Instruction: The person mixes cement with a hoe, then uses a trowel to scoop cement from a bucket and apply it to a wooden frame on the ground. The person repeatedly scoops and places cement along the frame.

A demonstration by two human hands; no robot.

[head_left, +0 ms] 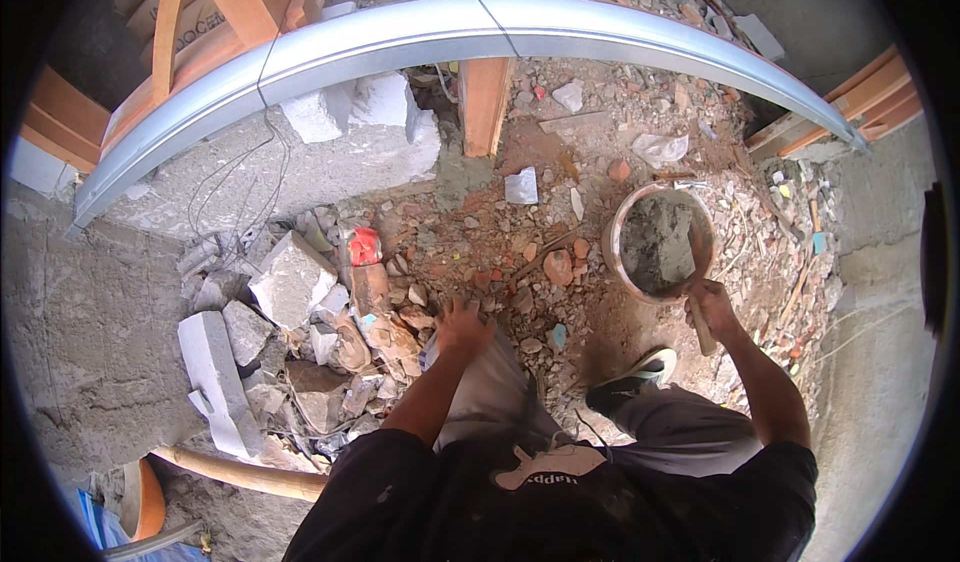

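My right hand [712,307] grips the wooden handle of a trowel [703,332], whose blade is in a round bucket [651,244] of grey wet mortar. The bucket stands on the rubble right of centre. My left hand [462,324] rests on my left knee with its fingers apart, holding nothing. Beside that hand lies a heap of broken blocks [290,277] and brick pieces, with a crumpled red item [364,246] among them.
A metal channel [379,32] spans the top, crossed by wooden posts [484,112]. A concrete ledge [360,169] with loose wires sits below it. Concrete walls [870,252] flank both sides. A curved pole [240,472] lies lower left. Sacks [180,22] are stacked top left.
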